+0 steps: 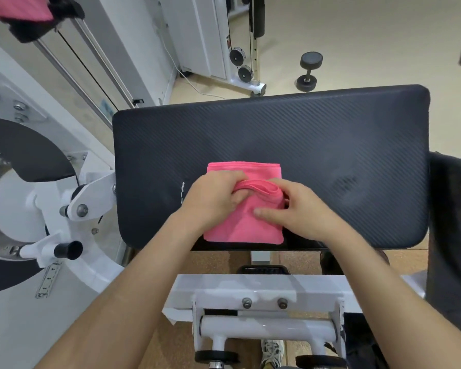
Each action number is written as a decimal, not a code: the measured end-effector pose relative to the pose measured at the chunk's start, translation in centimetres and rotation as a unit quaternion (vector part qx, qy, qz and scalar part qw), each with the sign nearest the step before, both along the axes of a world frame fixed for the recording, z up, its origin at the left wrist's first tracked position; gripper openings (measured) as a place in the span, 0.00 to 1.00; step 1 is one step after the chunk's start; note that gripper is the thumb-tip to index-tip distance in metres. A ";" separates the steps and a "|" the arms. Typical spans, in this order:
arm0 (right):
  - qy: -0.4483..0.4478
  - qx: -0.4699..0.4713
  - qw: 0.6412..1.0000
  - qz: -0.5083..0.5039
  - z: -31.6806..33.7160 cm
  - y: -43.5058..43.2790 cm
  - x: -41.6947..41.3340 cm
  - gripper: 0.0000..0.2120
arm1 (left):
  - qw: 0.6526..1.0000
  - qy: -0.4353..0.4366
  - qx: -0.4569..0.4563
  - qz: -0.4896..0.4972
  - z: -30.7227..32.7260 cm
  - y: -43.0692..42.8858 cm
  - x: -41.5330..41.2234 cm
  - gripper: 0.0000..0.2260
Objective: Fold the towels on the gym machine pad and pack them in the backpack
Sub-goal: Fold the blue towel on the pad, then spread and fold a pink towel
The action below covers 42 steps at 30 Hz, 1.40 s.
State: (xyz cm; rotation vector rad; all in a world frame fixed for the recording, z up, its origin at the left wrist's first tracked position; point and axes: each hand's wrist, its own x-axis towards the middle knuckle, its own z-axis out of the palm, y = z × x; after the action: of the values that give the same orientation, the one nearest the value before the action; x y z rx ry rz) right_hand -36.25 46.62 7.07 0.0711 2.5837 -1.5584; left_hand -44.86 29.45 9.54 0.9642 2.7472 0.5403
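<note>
Left hand (213,198) clamped on the towel (244,227), fingers curled over a raised ridge of cloth at mid-length. Right hand (301,206) gripping the same ridge from the other end, fingers tucked under it, thumb laid flat on the lower layer, likely to pin it during the fold-over. Both hands close together, almost touching across the ridge. Probably midway through another fold: near half pressed down, middle lifted, far half lying flat.

Towel resting on the pad (330,145), left of centre, near edge level with the front lip; not yet in any bag. Pink, soft, fine-napped, roughly rectangular, already several layers thick, judging from stacked edges at the far end. Pad black, wide, round-cornered, with a diagonal ribbed weave; grippy-looking, so unlikely to let cloth slide.

Further out: more pink cloth (24,8) inside something black at top left, possibly the backpack (35,30), hard to tell. Dark cloth (447,209) draped past the pad's right end. Dumbbell (309,71) on the pale floor (370,35) beyond.
</note>
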 end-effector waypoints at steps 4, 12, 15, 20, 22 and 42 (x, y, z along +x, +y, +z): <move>0.049 0.089 0.990 -0.099 -0.6 -0.6 -0.8 0.08 | 0.992 -0.097 0.054 0.065 -0.7 -0.5 -1.0 0.15; 0.079 0.190 0.973 -0.103 -0.1 -0.9 -2.3 0.06 | 0.968 -0.125 0.144 0.164 -0.3 -1.9 -2.2 0.07; 0.090 0.237 0.961 -0.111 -0.5 -1.0 -3.0 0.07 | 0.974 -0.078 0.124 0.171 -0.4 -1.2 -2.3 0.08; 0.090 0.242 0.957 -0.130 -0.9 -1.1 -3.1 0.09 | 0.975 -0.018 0.129 0.179 -1.2 -0.6 -2.0 0.09; 0.093 0.238 0.958 -0.132 -1.1 -1.2 -3.1 0.09 | 0.978 0.004 0.118 0.174 -1.6 -0.5 -2.0 0.08; 0.099 0.301 0.947 -0.051 -0.2 0.6 -4.7 0.11 | 0.980 0.027 0.086 0.176 -2.2 -1.6 -2.7 0.07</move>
State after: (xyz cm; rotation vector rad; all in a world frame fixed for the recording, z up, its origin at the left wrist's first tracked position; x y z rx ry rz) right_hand -40.99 47.20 6.90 0.1092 3.1649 -0.7735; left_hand -47.52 27.86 7.36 0.5257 2.9773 0.8301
